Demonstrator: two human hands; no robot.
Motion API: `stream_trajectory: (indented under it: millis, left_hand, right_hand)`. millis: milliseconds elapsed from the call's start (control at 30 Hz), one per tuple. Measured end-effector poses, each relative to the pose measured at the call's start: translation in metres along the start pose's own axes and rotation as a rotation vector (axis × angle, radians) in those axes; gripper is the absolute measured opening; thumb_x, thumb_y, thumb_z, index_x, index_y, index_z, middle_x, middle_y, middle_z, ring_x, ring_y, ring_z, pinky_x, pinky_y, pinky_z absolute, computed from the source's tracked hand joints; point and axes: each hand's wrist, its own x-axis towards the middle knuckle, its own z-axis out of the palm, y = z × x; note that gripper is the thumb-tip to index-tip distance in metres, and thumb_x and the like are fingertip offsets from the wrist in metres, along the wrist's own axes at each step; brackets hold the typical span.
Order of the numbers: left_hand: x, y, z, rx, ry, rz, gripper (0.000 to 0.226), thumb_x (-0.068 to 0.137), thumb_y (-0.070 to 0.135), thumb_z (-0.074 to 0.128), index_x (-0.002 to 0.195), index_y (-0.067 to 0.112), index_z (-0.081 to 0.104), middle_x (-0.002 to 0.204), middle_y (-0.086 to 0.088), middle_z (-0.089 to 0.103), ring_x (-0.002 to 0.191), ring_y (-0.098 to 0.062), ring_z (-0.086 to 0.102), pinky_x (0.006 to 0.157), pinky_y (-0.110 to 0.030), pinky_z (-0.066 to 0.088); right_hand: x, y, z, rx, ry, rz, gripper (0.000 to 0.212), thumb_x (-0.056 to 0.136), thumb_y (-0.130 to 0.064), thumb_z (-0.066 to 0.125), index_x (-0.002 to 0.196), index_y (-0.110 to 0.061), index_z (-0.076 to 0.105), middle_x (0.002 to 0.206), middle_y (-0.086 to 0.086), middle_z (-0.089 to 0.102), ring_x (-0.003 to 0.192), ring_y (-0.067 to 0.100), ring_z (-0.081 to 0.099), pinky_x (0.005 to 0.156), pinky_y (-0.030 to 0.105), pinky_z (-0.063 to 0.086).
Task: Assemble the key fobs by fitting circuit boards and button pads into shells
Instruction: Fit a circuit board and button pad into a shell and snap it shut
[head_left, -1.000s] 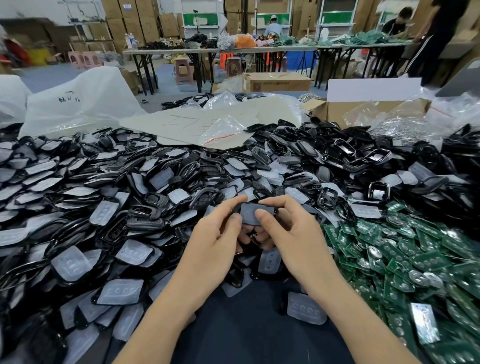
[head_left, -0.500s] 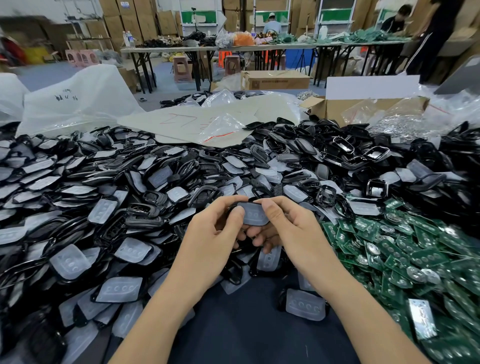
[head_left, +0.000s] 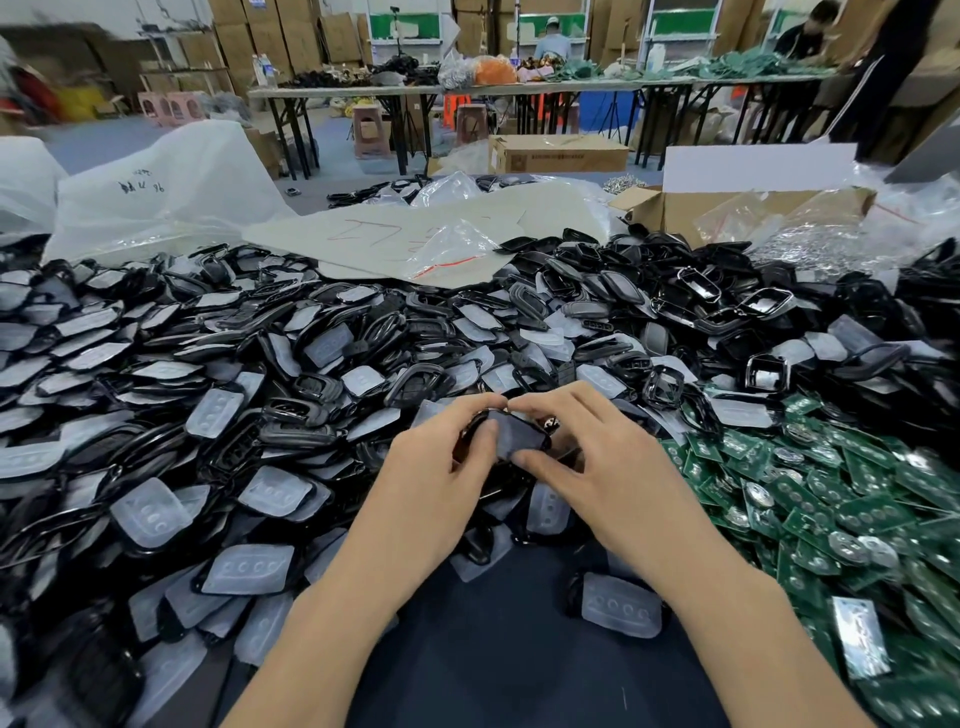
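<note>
Both index fingers have arched over the far edge of the piece since a second ago and now meet tip to tip, where before the thumbs lay flat on its face. The left hand (head_left: 436, 467) and right hand (head_left: 602, 462) grip one black key fob shell (head_left: 542, 439) between them. Its grey button pad (head_left: 511, 436) faces up, and a thumb pinches it on each side. Whether the pad is fully seated cannot be told. Left of the left hand and beyond both hands lies a deep heap of shells and pads (head_left: 218, 415), and right of the right hand a pile of green circuit boards (head_left: 810, 493). A loose pad (head_left: 621, 605) lies just under the right wrist on the dark table cover (head_left: 493, 665), over which both forearms reach.
</note>
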Motion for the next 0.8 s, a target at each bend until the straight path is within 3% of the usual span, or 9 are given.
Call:
stream_trajectory:
  millis: [100,300,400,533,667,800]
  left_hand:
    - [0.001,-0.002,-0.001,0.007,-0.003,-0.002,0.026,0.101,0.035,0.052,0.106,0.059,0.057,0.085,0.015,0.067,0.067,-0.02,0.064,0.066,-0.03,0.05]
    - [0.003,-0.003,-0.003,-0.022,0.032,0.007,0.027,0.1,0.037,0.052,0.105,0.063,0.057,0.076,-0.004,0.066,0.067,-0.025,0.063,0.066,-0.036,0.049]
    - [0.003,-0.006,-0.001,-0.007,0.029,0.01,0.025,0.101,0.036,0.052,0.11,0.059,0.058,0.074,-0.003,0.067,0.066,-0.024,0.063,0.065,-0.034,0.049]
    - [0.004,-0.009,0.001,0.03,0.009,0.016,0.026,0.101,0.034,0.052,0.119,0.05,0.06,0.079,0.011,0.068,0.067,-0.018,0.063,0.067,-0.028,0.049]
    - [0.004,-0.011,0.0,0.025,0.007,0.024,0.027,0.101,0.035,0.052,0.122,0.05,0.059,0.076,0.002,0.069,0.067,-0.019,0.064,0.069,-0.032,0.05]
    - [0.004,-0.01,0.001,0.023,0.002,0.023,0.027,0.101,0.031,0.053,0.122,0.045,0.062,0.076,0.003,0.069,0.067,-0.019,0.064,0.07,-0.032,0.049]
  right_hand:
    - [-0.002,0.0,-0.001,-0.08,0.019,-0.07,0.035,0.094,-0.044,0.061,0.128,-0.044,0.053,0.119,-0.022,0.047,0.086,0.004,0.061,0.066,0.031,0.056]
    - [0.001,0.003,-0.004,0.054,0.057,0.007,0.03,0.095,-0.047,0.061,0.124,-0.051,0.052,0.117,-0.026,0.047,0.095,0.0,0.059,0.071,0.023,0.052]
    - [-0.001,-0.002,-0.001,0.02,0.031,-0.008,0.032,0.095,-0.05,0.059,0.126,-0.05,0.051,0.117,-0.026,0.047,0.094,0.002,0.056,0.071,0.021,0.051]
    - [-0.001,-0.006,0.003,-0.002,0.023,-0.019,0.034,0.097,-0.044,0.059,0.131,-0.039,0.056,0.115,-0.02,0.051,0.091,0.007,0.055,0.072,0.026,0.049]
    - [0.0,-0.006,0.003,0.045,0.027,-0.007,0.032,0.099,-0.037,0.061,0.131,-0.034,0.06,0.113,-0.017,0.054,0.089,0.009,0.054,0.076,0.025,0.045]
    - [0.0,-0.008,0.003,0.011,0.016,-0.009,0.032,0.1,-0.037,0.06,0.132,-0.038,0.057,0.114,-0.017,0.054,0.09,0.009,0.058,0.076,0.03,0.051]
